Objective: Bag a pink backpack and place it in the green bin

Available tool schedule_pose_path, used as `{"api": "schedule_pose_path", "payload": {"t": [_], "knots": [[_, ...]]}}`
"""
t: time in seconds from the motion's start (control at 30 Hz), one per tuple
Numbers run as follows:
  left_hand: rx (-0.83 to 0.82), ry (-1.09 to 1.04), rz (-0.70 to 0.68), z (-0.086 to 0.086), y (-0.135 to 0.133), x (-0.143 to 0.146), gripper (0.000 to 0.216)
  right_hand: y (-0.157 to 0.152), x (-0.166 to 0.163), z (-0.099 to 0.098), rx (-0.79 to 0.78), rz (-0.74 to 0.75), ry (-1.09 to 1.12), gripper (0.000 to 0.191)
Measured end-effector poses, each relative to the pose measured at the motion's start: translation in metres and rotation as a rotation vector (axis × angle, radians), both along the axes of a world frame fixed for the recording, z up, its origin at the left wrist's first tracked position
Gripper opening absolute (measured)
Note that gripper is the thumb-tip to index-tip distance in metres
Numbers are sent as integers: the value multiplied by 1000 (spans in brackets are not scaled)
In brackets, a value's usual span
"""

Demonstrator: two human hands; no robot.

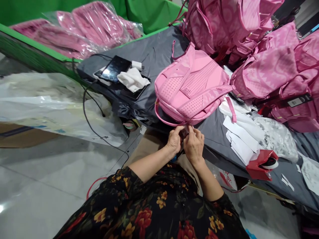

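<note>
Seemingly both hands (185, 141) on backpack (190, 88).

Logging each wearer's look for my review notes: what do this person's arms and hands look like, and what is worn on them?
Both hands, left hand and right hand, are bare, with no gloves. The forearms are uncovered too. Short sleeves of a black top printed with red and yellow flowers end near the elbows. No rings or watch can be made out.
</note>
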State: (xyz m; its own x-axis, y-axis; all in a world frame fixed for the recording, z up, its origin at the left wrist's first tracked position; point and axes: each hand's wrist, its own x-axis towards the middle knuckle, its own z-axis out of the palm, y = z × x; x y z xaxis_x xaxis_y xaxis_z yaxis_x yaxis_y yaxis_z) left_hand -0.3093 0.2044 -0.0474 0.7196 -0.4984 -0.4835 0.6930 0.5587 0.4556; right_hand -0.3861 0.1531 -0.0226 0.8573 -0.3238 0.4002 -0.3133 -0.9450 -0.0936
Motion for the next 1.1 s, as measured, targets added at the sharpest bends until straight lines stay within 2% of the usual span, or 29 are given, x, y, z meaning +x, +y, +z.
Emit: {"api": "schedule_pose_path", "payload": {"t": [0.13,0.23,0.37,0.5,0.7,0.83,0.93,1.03,1.1], "knots": [[30,-95,-11,-1,1,-2,35,-4,-2,-6,53,8,-41,53],[-4,-101,34,-1,-1,-4,44,-12,-7,-4,188,85,-123,54],[5,-79,88,1,-7,-6,42,-16,-8,-2,323,129,-343,36],[56,-51,143,2,-17,-5,29,-18,10,-9,178,-1,-491,18],[216,-21,174,0,-16,-1,21,-28,30,-25,-3,-127,-342,10],[193,-69,167,5,-3,-2,21,-28,28,-23,-120,-116,-247,18],[166,-122,183,12,0,-2,24,-22,23,-16,-206,-35,-145,23],[158,-117,164,18,-1,-1,26,-15,18,-8,-255,63,-61,14],[157,-112,138,21,-1,-3,30,-13,15,-3,-238,72,-21,11]]}}
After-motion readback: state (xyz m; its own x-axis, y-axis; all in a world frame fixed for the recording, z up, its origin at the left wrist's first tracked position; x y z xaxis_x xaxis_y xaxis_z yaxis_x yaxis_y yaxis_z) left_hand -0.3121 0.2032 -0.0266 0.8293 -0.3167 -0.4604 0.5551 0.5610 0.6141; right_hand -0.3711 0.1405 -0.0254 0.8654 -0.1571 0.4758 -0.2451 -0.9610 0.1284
